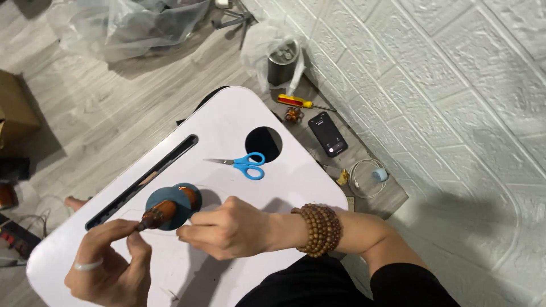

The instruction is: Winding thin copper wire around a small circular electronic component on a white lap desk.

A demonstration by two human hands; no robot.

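My left hand (108,267), with a pale ring on one finger, pinches the dark tip of a small brown, copper-wound cylinder (165,209). The cylinder lies tilted across a round blue disc (170,223) on the white lap table (227,125). My right hand (227,230), wearing a wooden bead bracelet (318,230) at the wrist, rests on the table beside the disc, its fingertips curled at the disc's lower right edge. I cannot tell whether those fingers hold anything.
Blue-handled scissors (248,165) lie mid-table next to a round hole (264,143); a long slot (142,181) runs along the left edge. On the floor by the brick wall are a phone (328,133), a red-yellow screwdriver (298,102), a white cable (364,176), a bagged metal can (282,62).
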